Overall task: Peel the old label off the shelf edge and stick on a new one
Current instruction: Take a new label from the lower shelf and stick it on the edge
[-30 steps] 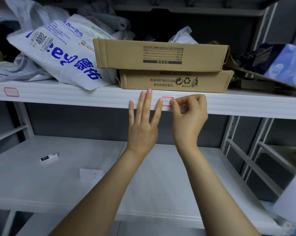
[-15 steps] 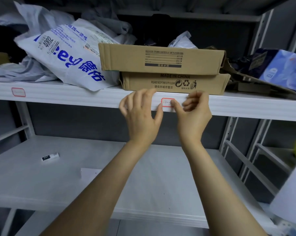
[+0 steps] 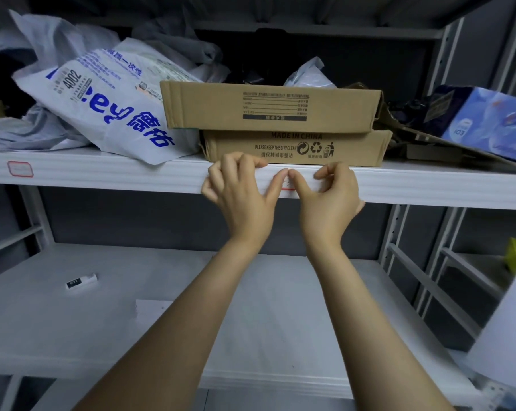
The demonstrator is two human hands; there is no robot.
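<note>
A small red-bordered label (image 3: 288,185) sits on the front edge of the white upper shelf (image 3: 117,175). Only a sliver of it shows between my two thumbs, which meet on top of it. My left hand (image 3: 242,191) has its thumb tip on the label's left part and its fingers curled over the shelf's top edge. My right hand (image 3: 329,200) mirrors it, with its thumb on the label's right part and its fingers bent against the edge. Neither hand holds a loose object.
A second red-bordered label (image 3: 20,169) sits far left on the same edge. Two stacked cardboard boxes (image 3: 268,108), a white printed bag (image 3: 108,99) and a blue pack (image 3: 487,123) fill the upper shelf. On the lower shelf lie a small black-and-white item (image 3: 81,281) and a white sheet (image 3: 153,308).
My left hand's fingers went from flat and straight to curled over the shelf edge, and its thumb moved onto the label. My right thumb slid left, so the label is now mostly covered.
</note>
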